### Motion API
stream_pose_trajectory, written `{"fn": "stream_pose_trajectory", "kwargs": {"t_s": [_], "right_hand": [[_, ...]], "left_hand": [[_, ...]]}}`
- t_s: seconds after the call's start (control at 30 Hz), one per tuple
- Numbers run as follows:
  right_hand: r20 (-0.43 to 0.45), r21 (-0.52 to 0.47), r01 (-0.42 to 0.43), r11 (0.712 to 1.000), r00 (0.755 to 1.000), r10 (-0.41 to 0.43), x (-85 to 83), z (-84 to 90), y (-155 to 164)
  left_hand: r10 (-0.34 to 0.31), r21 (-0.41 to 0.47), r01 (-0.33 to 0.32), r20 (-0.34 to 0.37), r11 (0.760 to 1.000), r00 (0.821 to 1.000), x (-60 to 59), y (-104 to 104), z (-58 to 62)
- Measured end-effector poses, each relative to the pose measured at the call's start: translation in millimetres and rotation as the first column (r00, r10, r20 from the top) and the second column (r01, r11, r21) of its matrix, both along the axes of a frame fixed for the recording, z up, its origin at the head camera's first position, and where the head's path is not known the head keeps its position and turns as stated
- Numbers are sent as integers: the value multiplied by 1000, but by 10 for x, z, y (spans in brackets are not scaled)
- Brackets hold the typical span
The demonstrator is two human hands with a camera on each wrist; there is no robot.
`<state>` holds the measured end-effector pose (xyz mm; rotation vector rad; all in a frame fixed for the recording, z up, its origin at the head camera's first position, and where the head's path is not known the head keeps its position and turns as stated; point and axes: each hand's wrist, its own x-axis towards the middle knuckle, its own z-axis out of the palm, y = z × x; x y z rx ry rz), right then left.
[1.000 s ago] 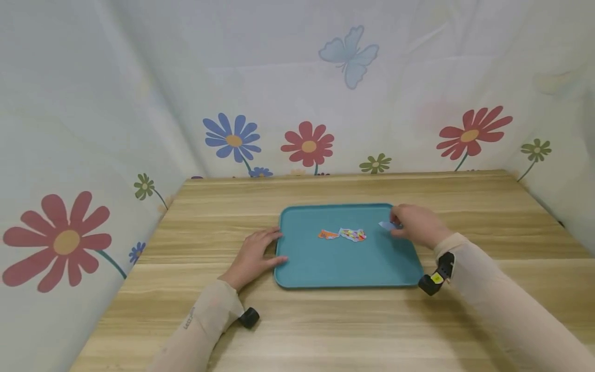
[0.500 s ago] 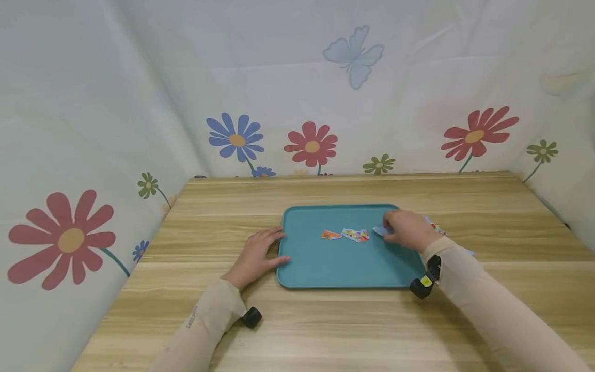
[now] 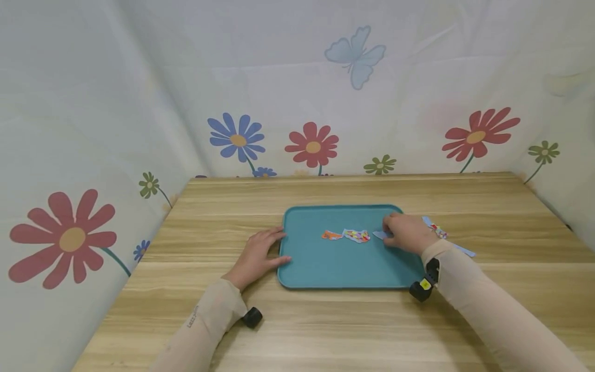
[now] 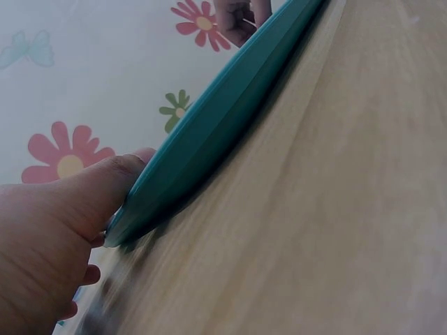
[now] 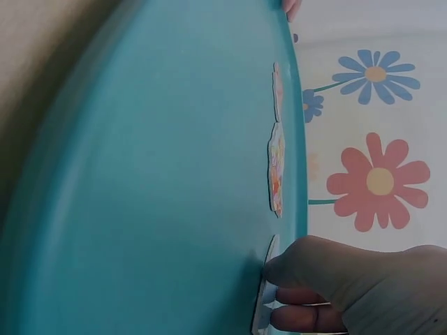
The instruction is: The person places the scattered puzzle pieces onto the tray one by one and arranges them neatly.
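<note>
Pale cloth (image 3: 274, 46) walls in the table (image 3: 325, 330) at the back and on both sides, with long folds near the left corner. A faint blue butterfly (image 3: 357, 56) is printed high on the back wall. Below it, above the table's far edge, come a blue flower (image 3: 238, 139), two red flowers (image 3: 313, 147) and, between those two, a small green flower (image 3: 380, 165). A large red bloom (image 3: 72, 239) fills the left side. A pale patch (image 3: 569, 83) at upper right is too faint to identify. The tabletop is light, streaked wood, under soft light.
</note>
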<state>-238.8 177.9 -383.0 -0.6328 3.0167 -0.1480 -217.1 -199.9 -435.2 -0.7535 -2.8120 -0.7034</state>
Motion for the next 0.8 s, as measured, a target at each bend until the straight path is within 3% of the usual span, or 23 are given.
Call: {"fn": "stream_pose_trajectory", "kwargs": {"t_s": [0.23,0.8], "right_hand": [[-17,-22,-17,1000,1000,17,37,6,47],[-42,-75,37,996,998,-41,157,294,319]], "left_hand": [[1,-3,-1,8,1000,1000,14,1,-42],[2,-3,-2,34,1000,999,-11,-2,-5]]}}
